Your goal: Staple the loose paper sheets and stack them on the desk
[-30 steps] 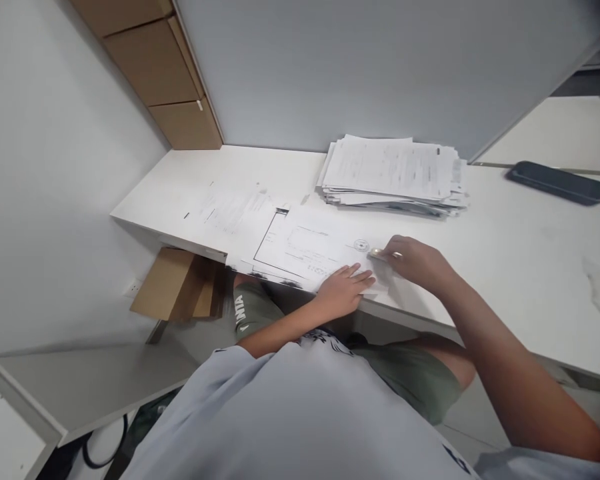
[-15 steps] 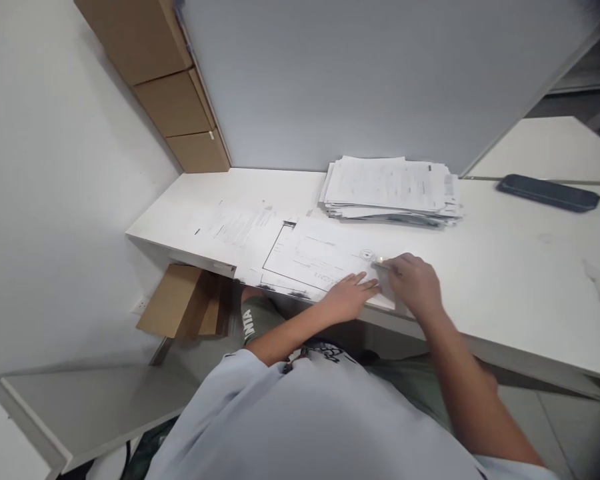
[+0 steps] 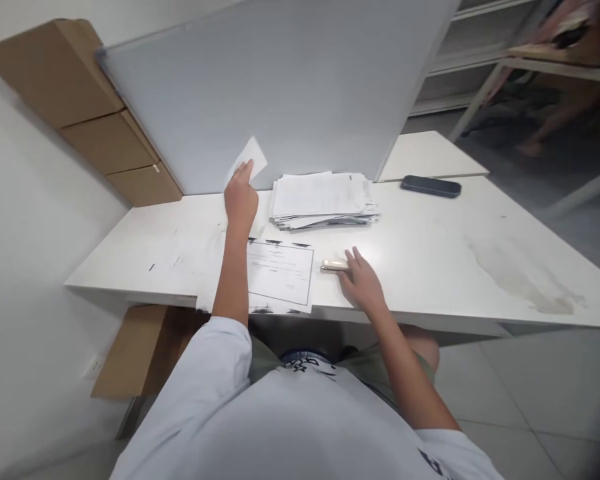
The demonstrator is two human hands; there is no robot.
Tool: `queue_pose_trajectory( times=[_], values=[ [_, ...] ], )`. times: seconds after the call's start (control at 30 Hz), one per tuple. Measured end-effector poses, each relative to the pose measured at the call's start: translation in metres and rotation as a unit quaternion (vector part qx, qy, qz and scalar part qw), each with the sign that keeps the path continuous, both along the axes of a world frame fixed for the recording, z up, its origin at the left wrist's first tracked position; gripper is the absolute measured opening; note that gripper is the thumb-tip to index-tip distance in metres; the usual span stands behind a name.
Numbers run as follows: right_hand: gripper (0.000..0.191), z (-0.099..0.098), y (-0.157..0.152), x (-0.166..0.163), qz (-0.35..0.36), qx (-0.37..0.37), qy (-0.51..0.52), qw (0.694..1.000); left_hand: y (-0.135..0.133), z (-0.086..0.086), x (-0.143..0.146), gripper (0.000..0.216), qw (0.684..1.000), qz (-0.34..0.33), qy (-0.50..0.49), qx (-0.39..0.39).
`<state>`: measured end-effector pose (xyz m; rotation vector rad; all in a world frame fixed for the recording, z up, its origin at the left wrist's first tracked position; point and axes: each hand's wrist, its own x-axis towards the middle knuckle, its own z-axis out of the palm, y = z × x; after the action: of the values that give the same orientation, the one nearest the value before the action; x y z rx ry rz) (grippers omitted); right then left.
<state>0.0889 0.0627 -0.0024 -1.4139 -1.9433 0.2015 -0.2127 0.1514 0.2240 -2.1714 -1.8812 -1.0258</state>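
My left hand [image 3: 241, 199] is raised over the back of the white desk [image 3: 430, 247], its fingers closed on a sheet of white paper [image 3: 247, 159] held up before the grey partition. My right hand [image 3: 363, 280] rests flat on the desk with fingers spread, its fingertips beside a small pale metallic stapler [image 3: 334, 265]. A printed sheet with a black border [image 3: 280, 272] lies at the desk's front edge between my arms. A thick stack of papers [image 3: 323, 199] sits just right of my left hand.
A dark phone [image 3: 431, 186] lies at the back right of the desk. More loose sheets [image 3: 180, 253] lie at the left. Cardboard boxes [image 3: 90, 120] are stacked against the wall, another box [image 3: 130, 353] sits under the desk. A grey partition [image 3: 280, 87] closes off the back.
My left hand has left the bordered sheet and lifted a paper up toward the partition. My right hand let go of the stapler and lies open beside it. The view has pulled back.
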Motion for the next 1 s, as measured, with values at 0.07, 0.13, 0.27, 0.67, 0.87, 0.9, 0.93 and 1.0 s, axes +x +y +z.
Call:
queue_pose_trajectory(
  times=[0.07,0.13,0.27,0.67,0.87,0.9,0.93,1.0],
  values=[
    [0.057,0.003,0.003,-0.005,0.004,0.015,-0.013,1.000,0.044,-0.007,0.035,0.057,0.998,-0.058,0.014,-0.019],
    [0.055,0.006,0.004,-0.008,0.002,0.017,-0.024,1.000,0.079,-0.026,0.072,0.053,0.986,-0.130,0.052,-0.090],
    [0.057,0.011,0.005,-0.010,-0.007,0.006,-0.032,0.999,0.112,-0.074,0.123,0.042,0.945,-0.211,0.116,-0.223],
    [0.055,0.011,0.001,-0.004,-0.015,-0.027,-0.056,0.998,0.048,-0.084,0.019,0.060,0.964,-0.169,0.169,-0.115],
    [0.057,0.008,-0.001,0.003,0.025,0.010,-0.076,0.997,-0.092,-0.140,-0.027,0.075,0.905,-0.258,0.245,-0.232],
    [0.059,0.009,-0.002,0.004,0.044,0.017,-0.086,0.995,-0.112,-0.149,-0.022,0.077,0.890,-0.277,0.268,-0.244],
    [0.060,0.010,-0.003,0.004,0.060,0.022,-0.096,0.993,-0.127,-0.157,-0.017,0.073,0.883,-0.278,0.286,-0.246],
    [0.062,0.013,-0.006,0.004,0.076,0.027,-0.108,0.991,-0.146,-0.165,-0.006,0.063,0.882,-0.268,0.307,-0.237]
  ],
)
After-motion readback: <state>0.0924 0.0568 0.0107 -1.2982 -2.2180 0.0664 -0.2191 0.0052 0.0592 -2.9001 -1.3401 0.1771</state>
